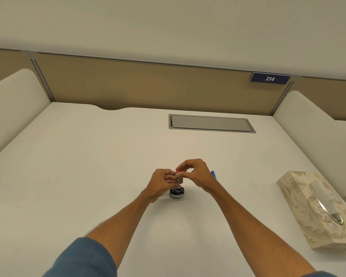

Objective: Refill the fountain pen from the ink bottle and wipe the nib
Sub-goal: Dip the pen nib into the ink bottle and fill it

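On the white desk (72, 166), bare on its left side, the left hand (164, 183) is curled around the upright fountain pen (177, 179), whose lower end dips into the open ink bottle (177, 192) standing just below and right of that hand. The right hand (198, 173) pinches the pen's red-tipped top with thumb and forefinger, and a blue object (213, 174) peeps out on the desk behind it, too hidden to identify. Well apart at the right edge sits a patterned tissue box (312, 208), with a grey cable hatch (211, 123) farther back.
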A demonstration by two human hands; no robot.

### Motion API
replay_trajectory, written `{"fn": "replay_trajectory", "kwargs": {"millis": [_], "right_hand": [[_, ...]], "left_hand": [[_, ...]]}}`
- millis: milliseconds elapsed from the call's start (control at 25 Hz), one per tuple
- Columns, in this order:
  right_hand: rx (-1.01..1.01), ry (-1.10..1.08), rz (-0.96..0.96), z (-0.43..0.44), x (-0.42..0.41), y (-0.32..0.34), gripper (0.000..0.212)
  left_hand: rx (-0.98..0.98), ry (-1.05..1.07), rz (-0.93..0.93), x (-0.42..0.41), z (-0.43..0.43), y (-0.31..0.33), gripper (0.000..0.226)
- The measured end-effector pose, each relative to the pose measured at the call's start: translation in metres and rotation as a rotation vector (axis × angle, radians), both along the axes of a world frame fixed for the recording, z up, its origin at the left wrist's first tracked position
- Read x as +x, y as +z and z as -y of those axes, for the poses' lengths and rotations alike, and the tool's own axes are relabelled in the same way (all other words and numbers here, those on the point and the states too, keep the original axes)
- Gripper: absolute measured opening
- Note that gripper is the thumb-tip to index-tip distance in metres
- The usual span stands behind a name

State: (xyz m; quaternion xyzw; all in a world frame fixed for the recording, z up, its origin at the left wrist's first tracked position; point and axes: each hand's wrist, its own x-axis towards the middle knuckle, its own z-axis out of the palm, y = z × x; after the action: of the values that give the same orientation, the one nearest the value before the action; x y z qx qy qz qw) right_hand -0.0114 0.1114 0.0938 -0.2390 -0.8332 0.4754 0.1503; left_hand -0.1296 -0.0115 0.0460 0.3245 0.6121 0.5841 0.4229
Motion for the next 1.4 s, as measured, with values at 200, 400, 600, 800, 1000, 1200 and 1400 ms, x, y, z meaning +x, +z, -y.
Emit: {"fn": "replay_trajectory", "kwargs": {"millis": [200,400,600,800,1000,1200,1400], "right_hand": [[0.002,0.009,0.017,-0.0013,0.0010,-0.0008,0.010],[-0.003,0.003,0.012,0.0010,-0.0006,-0.0003,0.012],[-0.009,0.008,0.022,-0.0003,0.0005,0.0002,0.010],[-0.002,0.004,0.013,0.0013,-0.0009,0.0012,0.011],[-0.012,0.015,0.028,-0.0017,0.0013,-0.0001,0.012],[0.001,0.009,0.023,0.0007,-0.0020,0.0010,0.009],[-0.004,0.012,0.026,-0.0014,0.0005,0.0008,0.012]], "left_hand": [[0.002,-0.002,-0.001,0.0000,0.0005,-0.0001,0.033],[0.003,-0.005,0.001,0.0002,0.0009,0.0003,0.032],[0.006,-0.009,0.001,-0.0002,0.0007,0.0006,0.031],[0.008,-0.014,0.000,-0.0011,0.0011,-0.0003,0.032],[0.001,-0.013,0.003,-0.0010,0.0006,0.0000,0.033],[0.004,-0.018,0.005,-0.0017,0.0005,0.0003,0.031],[0.004,-0.023,-0.001,-0.0015,-0.0003,-0.0004,0.033]]}}
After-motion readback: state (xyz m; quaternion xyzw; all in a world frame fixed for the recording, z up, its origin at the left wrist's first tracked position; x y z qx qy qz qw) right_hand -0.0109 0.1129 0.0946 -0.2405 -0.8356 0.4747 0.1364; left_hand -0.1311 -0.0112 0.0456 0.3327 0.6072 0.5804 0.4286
